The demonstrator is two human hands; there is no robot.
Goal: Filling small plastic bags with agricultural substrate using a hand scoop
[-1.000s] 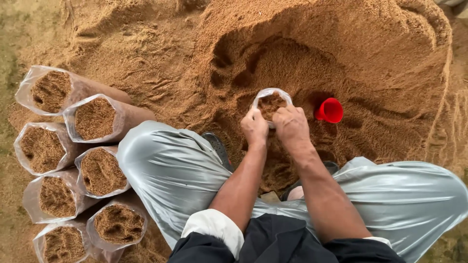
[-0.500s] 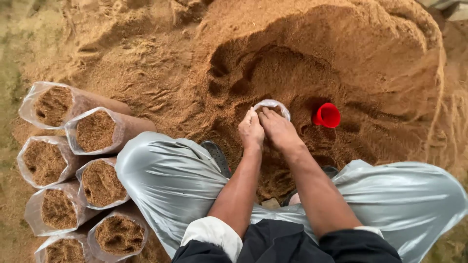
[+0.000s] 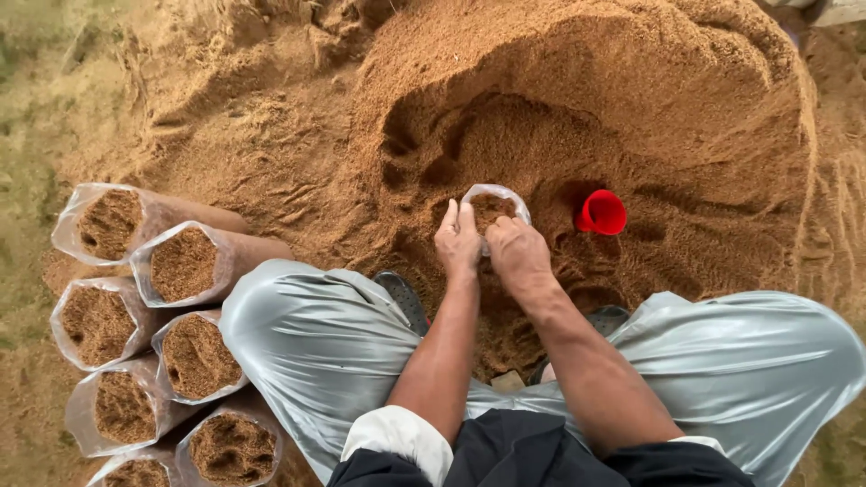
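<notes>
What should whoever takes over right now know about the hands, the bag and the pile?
Left hand: fingers on the near rim of the clear bag, holding it open.
Right hand: on the bag's mouth, over the fill.
Bag stands in the sawdust pile, brown fill showing near its top.
Red cup lies in the pile right of the bag, unheld.
Done: seven filled bags stacked at left.
Left: this bag remains open.

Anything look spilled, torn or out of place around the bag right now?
Nothing stands out. Both hands, left and right, grip the rim of the open bag, which stands in the sawdust pile. The red cup lies on its side beside it. The filled bags lie stacked on the left, with no tear visible.
</notes>
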